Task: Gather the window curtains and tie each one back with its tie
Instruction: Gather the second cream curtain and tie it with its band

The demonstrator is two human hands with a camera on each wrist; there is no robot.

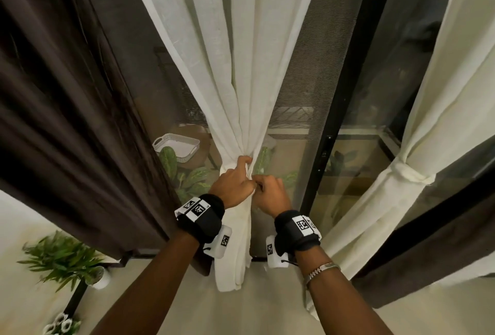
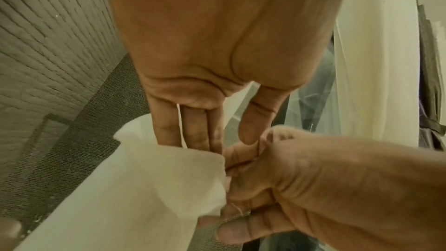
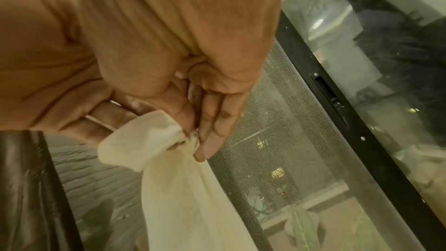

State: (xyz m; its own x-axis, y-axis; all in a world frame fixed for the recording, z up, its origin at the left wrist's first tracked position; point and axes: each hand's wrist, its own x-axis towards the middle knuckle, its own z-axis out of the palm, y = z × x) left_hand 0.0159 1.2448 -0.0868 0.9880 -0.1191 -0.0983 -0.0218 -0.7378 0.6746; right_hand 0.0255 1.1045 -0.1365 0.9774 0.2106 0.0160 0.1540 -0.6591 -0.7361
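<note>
A white sheer curtain (image 1: 241,80) hangs in the middle and is bunched into a narrow bundle at hand height. My left hand (image 1: 247,171) grips that bundle, index finger curled over its top; in the left wrist view its fingers (image 2: 193,131) run behind the white cloth. A white tie band (image 3: 137,140) wraps round the bundle. My right hand (image 1: 258,183) pinches the band's knotted end between thumb and index finger (image 3: 210,136), touching the left hand. At the right, a second white curtain (image 1: 428,120) hangs gathered, with its tie (image 1: 407,171) knotted round it.
A dark brown curtain (image 1: 67,93) hangs at the left, and another (image 1: 442,249) at the lower right. Behind the white curtain are a mesh screen (image 1: 302,80) and a black door frame (image 1: 329,147). A potted plant (image 1: 61,259) stands on the floor at left.
</note>
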